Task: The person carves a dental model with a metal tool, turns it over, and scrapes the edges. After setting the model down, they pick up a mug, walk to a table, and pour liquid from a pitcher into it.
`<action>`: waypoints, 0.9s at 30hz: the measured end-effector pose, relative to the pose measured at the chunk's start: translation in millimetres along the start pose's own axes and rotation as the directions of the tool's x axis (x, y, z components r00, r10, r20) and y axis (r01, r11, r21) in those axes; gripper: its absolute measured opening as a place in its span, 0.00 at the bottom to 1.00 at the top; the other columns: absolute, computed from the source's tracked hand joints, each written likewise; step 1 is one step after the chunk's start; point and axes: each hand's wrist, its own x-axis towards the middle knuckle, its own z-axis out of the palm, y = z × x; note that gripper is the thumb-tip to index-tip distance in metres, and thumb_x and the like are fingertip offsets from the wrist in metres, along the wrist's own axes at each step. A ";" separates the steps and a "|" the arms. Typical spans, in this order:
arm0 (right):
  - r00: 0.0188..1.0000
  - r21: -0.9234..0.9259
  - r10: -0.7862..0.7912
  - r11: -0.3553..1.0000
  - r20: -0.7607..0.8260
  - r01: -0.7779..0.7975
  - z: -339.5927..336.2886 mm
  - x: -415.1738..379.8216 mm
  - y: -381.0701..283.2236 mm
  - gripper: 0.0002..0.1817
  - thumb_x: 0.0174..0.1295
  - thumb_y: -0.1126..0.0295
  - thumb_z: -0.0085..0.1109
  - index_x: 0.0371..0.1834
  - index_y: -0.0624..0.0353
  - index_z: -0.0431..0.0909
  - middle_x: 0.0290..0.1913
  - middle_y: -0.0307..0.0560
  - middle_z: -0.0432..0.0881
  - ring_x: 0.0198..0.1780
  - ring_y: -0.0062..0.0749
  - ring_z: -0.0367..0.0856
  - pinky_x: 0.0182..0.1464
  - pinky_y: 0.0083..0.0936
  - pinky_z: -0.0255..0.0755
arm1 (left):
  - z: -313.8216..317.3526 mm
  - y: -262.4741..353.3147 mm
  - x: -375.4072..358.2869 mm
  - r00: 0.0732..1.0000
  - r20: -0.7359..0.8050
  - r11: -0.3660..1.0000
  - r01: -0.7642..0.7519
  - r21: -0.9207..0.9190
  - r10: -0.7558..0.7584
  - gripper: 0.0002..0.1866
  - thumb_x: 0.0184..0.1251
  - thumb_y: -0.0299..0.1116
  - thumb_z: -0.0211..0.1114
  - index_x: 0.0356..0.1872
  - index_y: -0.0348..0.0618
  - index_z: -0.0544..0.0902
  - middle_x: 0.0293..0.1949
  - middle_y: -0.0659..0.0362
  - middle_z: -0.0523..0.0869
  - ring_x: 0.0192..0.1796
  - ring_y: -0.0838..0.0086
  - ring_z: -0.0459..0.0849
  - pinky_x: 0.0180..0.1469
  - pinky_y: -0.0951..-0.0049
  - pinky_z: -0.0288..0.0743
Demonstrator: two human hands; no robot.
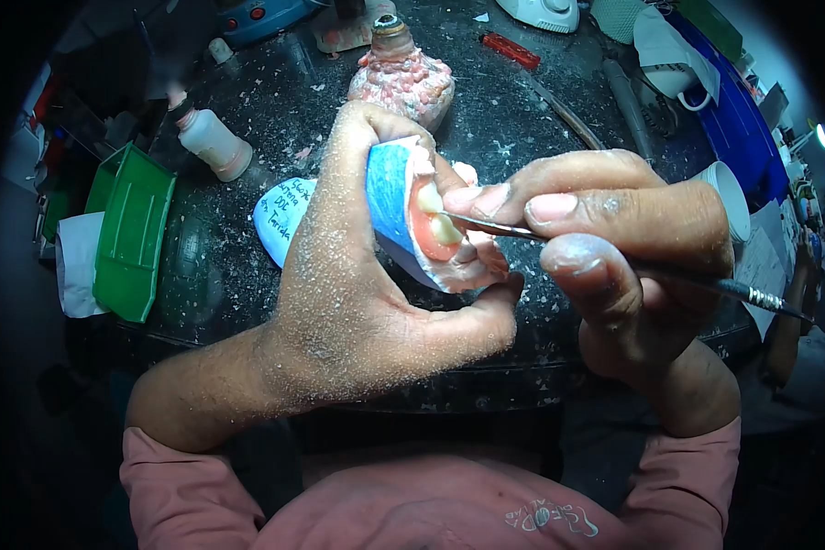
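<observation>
The left hand [339, 302] clamps the dental model [390, 194] steady; the right hand [651, 229] pinches the thin tool [507, 228], best guided lightly at the 2 pale teeth [445, 230].

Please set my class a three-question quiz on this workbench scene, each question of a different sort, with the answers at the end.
1. Multiple choice. What colour is the band around the dental model in the left hand?
A) Green
B) Blue
C) Yellow

2. True or false. The right hand holds a thin metal tool with its tip at the pale teeth.

3. Short answer. Which stands farther left in the picture, the green tray or the squeeze bottle?

Key: 1. B; 2. True; 3. The green tray
</observation>
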 end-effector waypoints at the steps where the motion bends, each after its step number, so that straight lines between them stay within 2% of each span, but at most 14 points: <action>1: 1.000 -0.004 0.002 1.000 -0.007 -0.002 0.8 0.0 -0.3 0.12 0.72 0.64 0.54 0.46 0.64 0.69 0.40 0.60 0.82 0.41 0.39 0.86 0.43 0.32 0.85 | -0.5 -0.3 -0.1 1.000 0.004 1.000 -0.003 0.019 0.003 0.35 0.37 0.24 0.76 0.46 0.45 0.61 0.40 0.60 0.70 0.42 0.81 0.71 0.47 0.77 0.70; 6: 0.999 0.027 -0.025 0.999 0.033 0.024 -1.4 2.3 3.9 0.11 0.73 0.66 0.53 0.46 0.64 0.69 0.41 0.60 0.82 0.42 0.41 0.87 0.45 0.34 0.85 | -0.3 -0.2 0.0 1.000 0.000 1.000 0.013 -0.019 -0.013 0.36 0.36 0.24 0.76 0.46 0.45 0.61 0.41 0.60 0.71 0.42 0.81 0.72 0.47 0.76 0.70; 9: 0.998 0.089 -0.038 0.995 0.045 0.033 -1.0 1.3 4.7 0.11 0.72 0.66 0.53 0.46 0.64 0.69 0.41 0.61 0.82 0.43 0.44 0.87 0.47 0.39 0.86 | -1.3 -0.4 -0.5 1.000 0.003 1.000 0.012 0.014 -0.012 0.36 0.36 0.24 0.77 0.46 0.45 0.61 0.41 0.60 0.71 0.43 0.81 0.72 0.48 0.76 0.70; 11: 0.999 0.149 0.031 0.988 0.038 -0.036 0.8 -0.2 1.5 0.12 0.72 0.65 0.53 0.46 0.65 0.68 0.41 0.61 0.82 0.44 0.46 0.87 0.48 0.43 0.85 | -1.9 -0.8 -0.8 0.999 0.011 0.999 0.037 -0.001 -0.037 0.36 0.37 0.24 0.77 0.46 0.45 0.61 0.41 0.59 0.71 0.44 0.81 0.73 0.49 0.75 0.71; 15: 0.996 0.193 0.094 0.977 -0.002 -0.092 -2.2 -0.8 0.0 0.14 0.73 0.63 0.52 0.47 0.65 0.67 0.41 0.61 0.82 0.45 0.47 0.87 0.48 0.45 0.85 | -1.0 3.8 -1.1 0.999 0.041 0.999 0.024 0.031 -0.026 0.35 0.40 0.24 0.76 0.48 0.44 0.61 0.42 0.60 0.71 0.45 0.81 0.73 0.50 0.76 0.71; 16: 0.992 0.213 0.118 0.971 -0.040 -0.106 -1.6 -1.4 0.3 0.15 0.73 0.62 0.51 0.47 0.65 0.67 0.40 0.61 0.82 0.45 0.47 0.87 0.48 0.45 0.85 | 0.5 5.2 -1.3 0.996 0.025 0.995 0.086 -0.056 -0.085 0.36 0.42 0.25 0.75 0.51 0.43 0.61 0.44 0.59 0.71 0.47 0.81 0.73 0.52 0.76 0.70; 17: 1.000 0.150 0.019 0.988 -0.022 -0.015 -6.5 0.3 8.2 0.15 0.73 0.62 0.51 0.47 0.65 0.68 0.41 0.62 0.82 0.46 0.47 0.87 0.50 0.43 0.84 | 1.3 6.0 -1.4 0.989 0.014 0.979 0.146 -0.144 -0.145 0.36 0.44 0.26 0.74 0.53 0.42 0.60 0.45 0.59 0.71 0.49 0.80 0.73 0.53 0.75 0.70; 18: 1.000 0.151 0.017 0.988 -0.020 -0.014 -5.4 0.8 7.4 0.15 0.73 0.62 0.51 0.47 0.65 0.68 0.41 0.62 0.82 0.46 0.47 0.87 0.50 0.43 0.84 | 1.1 4.9 -1.5 0.990 0.011 0.979 0.144 -0.144 -0.144 0.36 0.44 0.26 0.74 0.53 0.42 0.60 0.45 0.59 0.71 0.49 0.80 0.73 0.53 0.75 0.70; 20: 0.994 0.168 0.096 0.982 -0.049 -0.087 -3.4 1.1 4.7 0.14 0.73 0.63 0.52 0.47 0.65 0.69 0.42 0.63 0.83 0.48 0.48 0.86 0.52 0.44 0.82 | 1.2 1.5 -1.6 0.999 0.024 0.984 0.052 -0.172 -0.048 0.39 0.45 0.27 0.73 0.59 0.40 0.59 0.48 0.58 0.71 0.52 0.79 0.72 0.57 0.75 0.68; 21: 0.997 0.166 0.074 0.983 0.004 -0.074 -5.5 1.8 5.0 0.14 0.73 0.64 0.53 0.47 0.65 0.70 0.43 0.64 0.84 0.51 0.52 0.85 0.56 0.48 0.80 | -1.7 4.1 -2.7 0.993 0.065 0.984 0.104 -0.143 -0.096 0.43 0.45 0.29 0.72 0.63 0.38 0.57 0.53 0.56 0.71 0.56 0.76 0.72 0.61 0.73 0.66; 22: 0.997 0.165 0.074 0.983 0.006 -0.074 -5.3 2.3 5.3 0.14 0.73 0.64 0.53 0.47 0.65 0.70 0.43 0.64 0.84 0.51 0.52 0.85 0.56 0.48 0.80 | -3.3 6.4 -3.2 0.993 0.064 0.984 0.103 -0.143 -0.095 0.43 0.45 0.29 0.72 0.63 0.38 0.57 0.53 0.56 0.71 0.56 0.76 0.72 0.61 0.73 0.66; 25: 0.998 0.080 0.034 0.996 0.055 -0.038 -7.3 2.6 5.3 0.14 0.72 0.63 0.55 0.47 0.64 0.72 0.43 0.64 0.85 0.54 0.57 0.83 0.59 0.53 0.75 | -3.9 9.7 -2.7 0.976 0.115 0.949 0.208 -0.235 -0.185 0.46 0.45 0.33 0.71 0.66 0.36 0.56 0.58 0.51 0.71 0.63 0.70 0.73 0.66 0.69 0.64; 26: 0.998 0.078 0.033 0.996 0.057 -0.038 -7.6 3.0 7.2 0.14 0.72 0.63 0.55 0.47 0.64 0.72 0.43 0.64 0.85 0.54 0.57 0.83 0.59 0.53 0.75 | -4.2 9.4 -2.4 0.976 0.114 0.949 0.206 -0.237 -0.183 0.46 0.45 0.33 0.71 0.66 0.36 0.56 0.58 0.51 0.71 0.63 0.70 0.73 0.66 0.69 0.64; 27: 0.997 0.096 -0.032 0.995 0.068 0.025 -7.3 3.6 10.9 0.14 0.72 0.63 0.54 0.47 0.64 0.72 0.42 0.64 0.85 0.54 0.57 0.83 0.60 0.54 0.74 | -5.4 8.9 -2.2 0.979 0.123 0.964 0.186 -0.191 -0.164 0.45 0.45 0.33 0.71 0.66 0.36 0.56 0.58 0.51 0.72 0.62 0.70 0.73 0.65 0.69 0.64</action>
